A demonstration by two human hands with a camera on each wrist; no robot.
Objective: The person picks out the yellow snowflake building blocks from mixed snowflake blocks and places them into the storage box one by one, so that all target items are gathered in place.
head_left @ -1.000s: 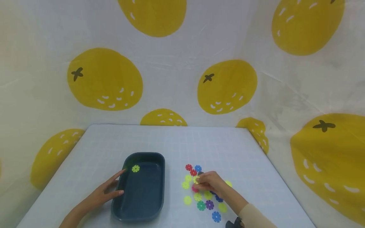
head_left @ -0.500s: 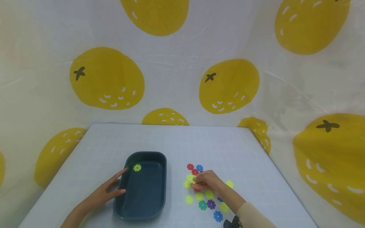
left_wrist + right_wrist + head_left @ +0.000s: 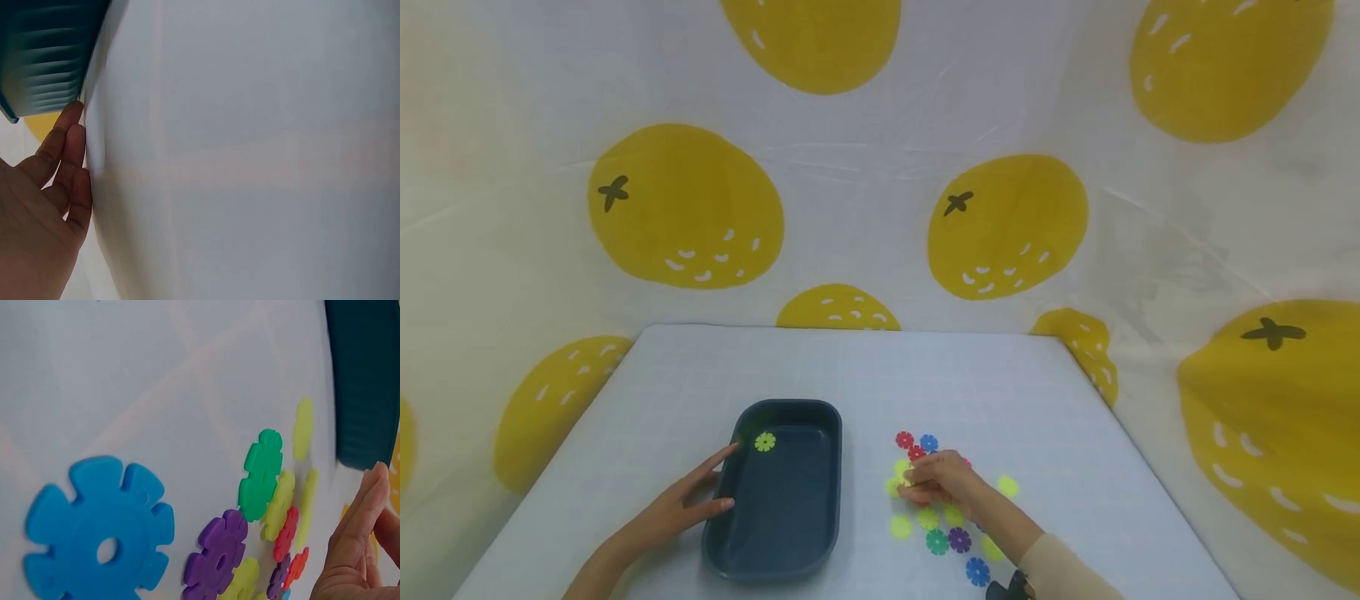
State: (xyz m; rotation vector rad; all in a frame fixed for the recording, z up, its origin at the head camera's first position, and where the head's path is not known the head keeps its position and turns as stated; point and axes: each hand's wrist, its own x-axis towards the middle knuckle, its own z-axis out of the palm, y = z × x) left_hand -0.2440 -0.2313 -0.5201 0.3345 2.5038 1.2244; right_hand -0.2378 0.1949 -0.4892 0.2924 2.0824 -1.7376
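In the head view, my left hand [image 3: 670, 510] rests at the left side of the dark blue-green tray [image 3: 835, 492], fingers fairly straight, index fingertip and thumb on the rim. The left wrist view shows a fingertip of that hand [image 3: 53, 187] right at the tray's ribbed outer wall [image 3: 50, 62]. A yellow snowflake disc [image 3: 765, 442] lies inside the tray. My right hand [image 3: 949, 482] bends over the loose discs, thumb and index finger pinching a yellow snowflake disc [image 3: 906, 473], partly covered by the fingertips. From the right wrist, the right hand [image 3: 356, 544] hides the pinched disc.
Around the right hand lie several snowflake discs: red [image 3: 905, 439], blue [image 3: 977, 571], green [image 3: 937, 542], purple [image 3: 959, 540] and yellow [image 3: 901, 527]. A black object [image 3: 1009, 587] shows beside the right sleeve. Behind the white table [image 3: 865, 367] hangs a fruit-print cloth [image 3: 857, 208].
My right hand has shifted slightly left with the yellow snowflake disc, over the other yellow discs. The left hand stays at the tray; the whole head view has slid a little.
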